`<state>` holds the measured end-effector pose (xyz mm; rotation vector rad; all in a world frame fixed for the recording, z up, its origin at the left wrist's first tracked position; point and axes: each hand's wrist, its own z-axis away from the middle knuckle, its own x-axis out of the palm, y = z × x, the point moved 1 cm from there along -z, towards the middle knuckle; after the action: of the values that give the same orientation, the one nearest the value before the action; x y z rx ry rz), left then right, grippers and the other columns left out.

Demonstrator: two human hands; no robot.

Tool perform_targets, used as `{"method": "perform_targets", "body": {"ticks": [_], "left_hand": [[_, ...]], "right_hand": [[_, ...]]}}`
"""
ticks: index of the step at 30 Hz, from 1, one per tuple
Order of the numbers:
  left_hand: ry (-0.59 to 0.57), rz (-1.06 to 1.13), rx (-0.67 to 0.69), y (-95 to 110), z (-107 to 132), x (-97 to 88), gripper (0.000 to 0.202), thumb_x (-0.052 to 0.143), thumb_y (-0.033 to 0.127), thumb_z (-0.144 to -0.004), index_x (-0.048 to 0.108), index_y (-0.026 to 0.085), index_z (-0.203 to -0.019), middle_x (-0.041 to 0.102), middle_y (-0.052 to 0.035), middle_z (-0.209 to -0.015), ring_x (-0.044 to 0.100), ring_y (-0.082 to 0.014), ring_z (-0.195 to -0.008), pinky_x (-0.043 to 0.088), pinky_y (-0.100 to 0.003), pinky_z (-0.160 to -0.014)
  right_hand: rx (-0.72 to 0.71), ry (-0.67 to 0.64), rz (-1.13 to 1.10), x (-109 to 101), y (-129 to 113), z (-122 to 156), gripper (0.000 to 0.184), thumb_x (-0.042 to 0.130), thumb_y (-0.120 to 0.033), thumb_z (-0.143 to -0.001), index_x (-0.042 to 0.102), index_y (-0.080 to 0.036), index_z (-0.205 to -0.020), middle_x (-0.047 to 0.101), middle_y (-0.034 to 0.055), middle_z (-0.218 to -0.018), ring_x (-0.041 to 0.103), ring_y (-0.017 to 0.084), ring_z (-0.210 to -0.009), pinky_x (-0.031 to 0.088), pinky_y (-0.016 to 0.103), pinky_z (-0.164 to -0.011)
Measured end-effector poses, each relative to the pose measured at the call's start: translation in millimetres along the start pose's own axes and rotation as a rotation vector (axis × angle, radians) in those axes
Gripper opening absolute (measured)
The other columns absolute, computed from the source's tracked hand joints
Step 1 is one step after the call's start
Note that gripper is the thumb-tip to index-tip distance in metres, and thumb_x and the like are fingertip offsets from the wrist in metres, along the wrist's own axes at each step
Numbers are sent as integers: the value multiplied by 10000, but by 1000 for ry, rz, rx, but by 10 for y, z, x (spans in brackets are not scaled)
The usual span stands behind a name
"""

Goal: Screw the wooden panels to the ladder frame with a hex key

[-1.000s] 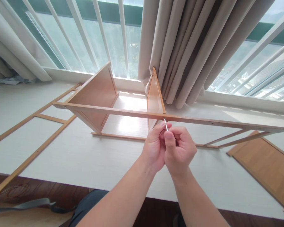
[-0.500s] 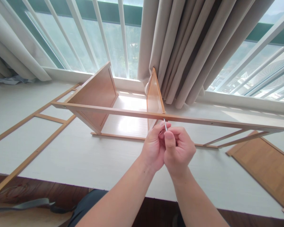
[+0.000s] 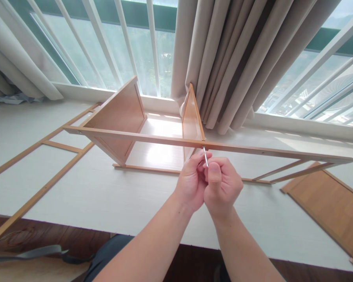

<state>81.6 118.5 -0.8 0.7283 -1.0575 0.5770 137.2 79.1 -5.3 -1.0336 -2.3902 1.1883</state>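
Observation:
A thin, silvery hex key (image 3: pixel 205 157) stands with its tip at a hole in the upper wooden rail (image 3: pixel 153 139). My left hand (image 3: pixel 192 182) pinches around its shaft just below the rail. Pressed against it, my right hand (image 3: pixel 222 186) is closed around the key's lower end, which the fingers hide. The rail belongs to a partly assembled wooden frame lying on its side. Two wooden panels, a left one (image 3: pixel 114 111) and a middle one (image 3: pixel 191 119), stand upright in that frame. The middle panel meets the rail right by the key's tip.
The frame lies on a white surface (image 3: pixel 85 199). To the left is a ladder-like wooden frame (image 3: pixel 47 188); at the right lies a loose wooden panel (image 3: pixel 329 207). Behind are grey curtains (image 3: pixel 223 58) and a barred window (image 3: pixel 135 51). A grey strap (image 3: pixel 32 253) shows at lower left.
My right thumb has lifted away from the key's shaft and shifted slightly right and down, showing more of the metal. My left hand and the frame hold nearly the same place.

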Motion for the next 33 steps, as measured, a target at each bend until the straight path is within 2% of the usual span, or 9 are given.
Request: {"method": "perform_targets", "body": {"ticks": [10, 19, 33], "left_hand": [[-12, -5, 8, 8, 2, 0, 267, 944, 295, -649, 745, 132, -722, 509, 57, -550, 424, -31, -494, 364, -147, -488], [3, 2, -20, 7, 4, -6, 302, 935, 319, -675, 712, 122, -726, 470, 70, -540, 428, -35, -500, 380, -154, -513], [61, -24, -21, -11, -11, -68, 265, 873, 337, -738, 727, 116, -755, 511, 38, -573, 467, -66, -540, 389, -180, -537]], "right_hand": [[-11, -11, 17, 2, -16, -4, 299, 555, -344, -1026, 642, -204, -776, 590, -36, -615, 530, 115, -533, 436, 258, -528], [-32, -3, 5, 0, 23, -4, 307, 509, -309, -1036, 647, -209, -781, 571, -33, -610, 566, 129, -553, 463, 264, -550], [5, -59, -48, -32, 65, 26, 300, 536, -410, -1028, 651, -219, -827, 558, -42, -601, 582, 143, -553, 486, 279, -577]]}}
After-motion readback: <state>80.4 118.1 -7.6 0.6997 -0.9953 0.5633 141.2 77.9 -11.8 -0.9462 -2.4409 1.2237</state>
